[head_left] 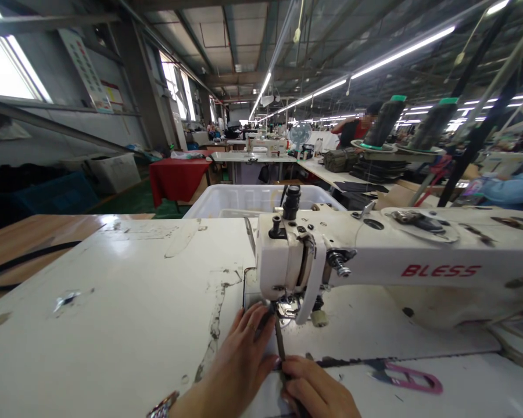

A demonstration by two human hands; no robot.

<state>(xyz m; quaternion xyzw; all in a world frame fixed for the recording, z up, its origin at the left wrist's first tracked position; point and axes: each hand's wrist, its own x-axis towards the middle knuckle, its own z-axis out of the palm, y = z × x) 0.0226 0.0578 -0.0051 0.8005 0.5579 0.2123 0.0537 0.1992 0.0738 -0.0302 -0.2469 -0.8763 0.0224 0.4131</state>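
Observation:
A white sewing machine (375, 261) marked BLESS stands on a white table (126, 302). A narrow dark strap (279, 342) runs from under the presser foot (287, 307) toward me. My left hand (239, 360) lies flat on the table just left of the strap, fingers spread and pressing beside it near the foot. My right hand (314, 389) pinches the strap's near end at the bottom edge of the view.
Pink thread snips (412, 380) lie on the table to the right. A white plastic bin (253, 200) stands behind the machine. Thread cones (386, 122) rise at the right. A wooden table with a black cable (21, 261) is at left. Other people work at far tables.

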